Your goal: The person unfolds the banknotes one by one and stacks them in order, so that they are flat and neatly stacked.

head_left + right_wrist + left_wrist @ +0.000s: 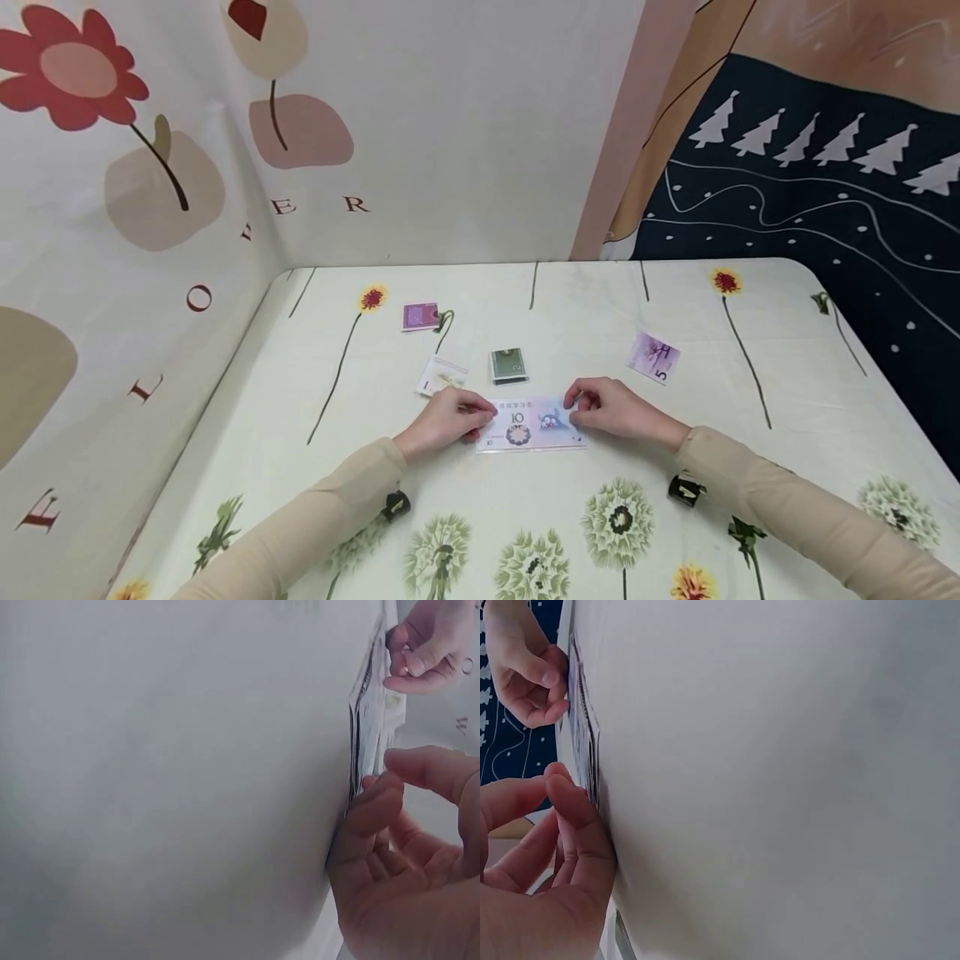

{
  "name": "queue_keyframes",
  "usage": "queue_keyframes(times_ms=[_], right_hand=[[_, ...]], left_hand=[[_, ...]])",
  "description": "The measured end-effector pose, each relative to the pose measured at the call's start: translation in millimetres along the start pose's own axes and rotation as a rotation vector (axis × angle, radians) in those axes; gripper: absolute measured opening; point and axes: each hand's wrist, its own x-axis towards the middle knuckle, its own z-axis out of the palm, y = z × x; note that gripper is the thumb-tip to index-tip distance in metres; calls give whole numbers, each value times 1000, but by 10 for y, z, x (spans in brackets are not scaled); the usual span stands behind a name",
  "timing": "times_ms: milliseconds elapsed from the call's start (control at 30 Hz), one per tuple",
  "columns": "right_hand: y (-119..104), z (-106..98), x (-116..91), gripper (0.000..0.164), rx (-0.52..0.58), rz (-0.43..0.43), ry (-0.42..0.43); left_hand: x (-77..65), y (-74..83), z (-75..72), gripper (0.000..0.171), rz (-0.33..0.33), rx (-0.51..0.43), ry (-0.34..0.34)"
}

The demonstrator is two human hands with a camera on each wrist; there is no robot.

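Observation:
A pale purple play banknote [532, 427] marked 10, with a blue cartoon creature, lies flat on the table in front of the person. Seen from the wrist views, its near edge shows stacked layers, like folded paper. At its left edge the left hand [447, 418] pinches the paper between thumb and fingertips. The right hand [613, 408] pinches the opposite edge in the same way. Just beyond the note sits a folded green note [509, 365] marked 2. A whitish note [441, 375] marked 1 lies partly behind the left hand.
Farther back on the left is a folded magenta note [421, 317]. A purple note [654, 358] marked 5 lies beyond the right hand. The flower-patterned tablecloth [577, 333] meets a white hanging cloth [465, 125] behind. Dark cloth with tree prints [810, 192] hangs at right.

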Motion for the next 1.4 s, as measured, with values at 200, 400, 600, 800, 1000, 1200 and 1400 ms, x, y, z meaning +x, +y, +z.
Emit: queue_keyframes(times_ms=[200,400,600,800,1000,1200,1400], right_hand=[[-10,-71,-29,13,46,18,35],[37,-171,-76,12,94,81,84],[122,-247,-137,13,114,108,112],[209,-355,-232,16,109,122,137],[233,-476,-304,19,106,123,164],[292,-593,-376,20,41,123,216],[339,-714,-460,27,-8,151,252]], left_hand=[[62,76,24,13,19,5,-5],[154,183,116,12,41,5,-35],[226,278,214,12,78,49,-55],[272,340,267,12,77,65,-63],[304,378,282,12,50,17,-57],[363,419,304,13,80,-19,-75],[444,462,353,14,102,-64,-104]])
